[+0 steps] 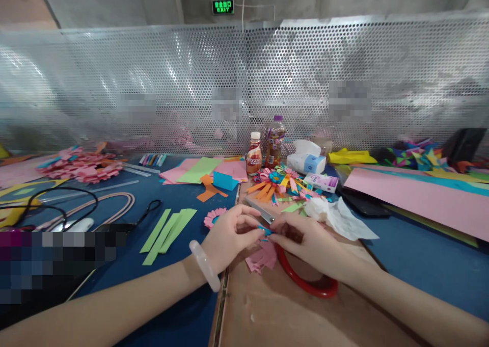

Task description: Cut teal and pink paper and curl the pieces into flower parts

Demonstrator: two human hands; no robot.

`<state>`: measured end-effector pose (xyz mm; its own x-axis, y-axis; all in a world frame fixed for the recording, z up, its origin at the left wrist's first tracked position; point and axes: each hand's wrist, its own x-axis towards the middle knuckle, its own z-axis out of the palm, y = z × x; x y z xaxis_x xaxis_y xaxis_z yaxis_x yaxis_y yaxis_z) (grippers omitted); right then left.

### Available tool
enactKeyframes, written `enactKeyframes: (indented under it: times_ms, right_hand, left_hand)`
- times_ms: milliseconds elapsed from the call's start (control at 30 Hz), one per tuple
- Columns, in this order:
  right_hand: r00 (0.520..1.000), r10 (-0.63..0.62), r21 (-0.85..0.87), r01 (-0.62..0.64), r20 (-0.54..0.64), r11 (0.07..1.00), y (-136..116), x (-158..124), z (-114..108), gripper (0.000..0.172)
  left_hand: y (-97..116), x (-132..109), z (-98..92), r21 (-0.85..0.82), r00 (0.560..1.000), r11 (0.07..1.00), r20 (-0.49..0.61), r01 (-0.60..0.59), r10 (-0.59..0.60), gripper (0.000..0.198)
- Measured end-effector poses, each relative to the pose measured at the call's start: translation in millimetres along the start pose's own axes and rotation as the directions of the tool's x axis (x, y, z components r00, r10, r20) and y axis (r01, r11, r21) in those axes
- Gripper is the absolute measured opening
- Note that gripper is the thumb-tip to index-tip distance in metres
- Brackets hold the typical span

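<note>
Between the fingertips of both hands is a small piece of blue paper [264, 230]. My left hand [234, 231], with a pale bangle at the wrist, pinches its left end. My right hand [300, 235] pinches the other end. Under the right hand lies a pair of red-handled scissors [311, 287], its blades pointing away to the upper left. Pink paper pieces [262, 258] lie on the brown board just below the fingers. Beside the left hand sits a pink paper flower [214, 217] with a blue centre, partly covered by that hand.
Green paper strips [168, 235] lie to the left. Farther back stand two bottles [254, 156], a tissue pack [306, 162] and a heap of colourful paper flowers [280, 181]. Crumpled tissue [340, 217] and stacked pink sheets [420, 196] are at right; cables [95, 204] and pink flowers [82, 166] at left.
</note>
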<state>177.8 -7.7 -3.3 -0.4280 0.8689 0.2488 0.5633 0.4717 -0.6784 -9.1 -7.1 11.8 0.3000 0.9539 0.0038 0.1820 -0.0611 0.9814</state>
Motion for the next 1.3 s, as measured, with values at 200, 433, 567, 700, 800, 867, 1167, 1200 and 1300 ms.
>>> enactKeyframes:
  times_ms: [200, 433, 567, 700, 800, 867, 1167, 1200, 1300]
  right_hand:
    - [0.998, -0.018, 0.004, 0.018, 0.052, 1.000, 6, 3, -2, 0.016]
    - [0.999, -0.001, -0.017, 0.002, 0.052, 1.000, 0, 1, -3, 0.015]
    - [0.999, 0.003, -0.033, -0.002, 0.050, 0.999, -4, 0, -3, 0.015]
    - [0.999, -0.004, -0.041, 0.005, 0.043, 0.999, -5, 1, -3, 0.014]
    - [0.999, 0.006, -0.032, -0.005, 0.034, 0.999, -5, 1, -4, 0.013]
    - [1.000, 0.012, -0.020, -0.011, 0.024, 1.000, -4, 0, -4, 0.013]
    - [1.000, 0.012, -0.012, -0.012, 0.021, 1.000, -3, 1, -4, 0.012]
    - [1.000, 0.010, -0.013, -0.010, 0.022, 1.000, -2, 1, -4, 0.011]
    - [0.999, 0.009, -0.008, -0.009, 0.031, 1.000, -2, 0, -4, 0.011]
  left_hand:
    - [-1, -1, -0.5, 0.012, 1.000, 1.000, 0.001, -0.022, 0.022, 0.032]
    - [-5, 0, -1.1, 0.054, 0.998, 0.997, 0.022, -0.060, 0.059, 0.031]
    - [-5, 1, -1.1, 0.089, 0.998, 0.995, 0.019, -0.054, 0.053, 0.032]
    - [-6, 0, -1.3, 0.108, 0.998, 0.993, 0.030, -0.051, 0.048, 0.032]
    - [-7, 0, -1.7, 0.127, 0.995, 0.990, 0.087, -0.068, 0.057, 0.030]
    - [-7, -1, -2.0, 0.163, 0.990, 0.983, 0.121, -0.085, 0.066, 0.028]
    - [-8, -1, -2.9, 0.196, 0.979, 0.974, 0.190, -0.112, 0.074, 0.021]
    - [-8, -1, -3.0, 0.197, 0.979, 0.974, 0.191, -0.113, 0.075, 0.020]
    - [-9, -1, -3.5, 0.218, 0.979, 0.968, 0.185, -0.121, 0.081, 0.020]
